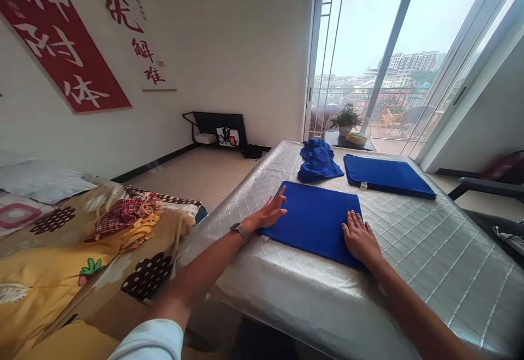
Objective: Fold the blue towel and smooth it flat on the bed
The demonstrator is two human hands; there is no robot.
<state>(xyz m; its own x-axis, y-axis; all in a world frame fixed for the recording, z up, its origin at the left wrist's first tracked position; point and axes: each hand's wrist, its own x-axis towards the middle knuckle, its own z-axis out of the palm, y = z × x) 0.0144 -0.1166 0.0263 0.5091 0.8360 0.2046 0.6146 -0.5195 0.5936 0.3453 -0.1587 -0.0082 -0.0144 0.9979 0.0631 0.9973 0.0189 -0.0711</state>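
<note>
Your left hand (pixel 272 211), fingers loosely apart, and right hand (pixel 362 237), laid flat, pinching nothing, flank the folded blue cloth (pixel 315 220) on the silver mattress (pixel 426 245), seemingly to steady its edges.

At centre, smooth, matt blue cloth in the flat folded piece (pixel 313 218). Just above, similar cloth in the crumpled heap (pixel 320 164), rough with wrinkles. Across the lower right, glossy, foil-like sheeting on the silver mattress (pixel 434 251), quilted in a lattice. Lower left, soft matt cloth in the yellow bedding (pixel 45 281). Upper left, paper or cloth, hard to tell, in the red scroll (pixel 61 48). Upper right, clear glass in the sliding door (pixel 360 32).
</note>
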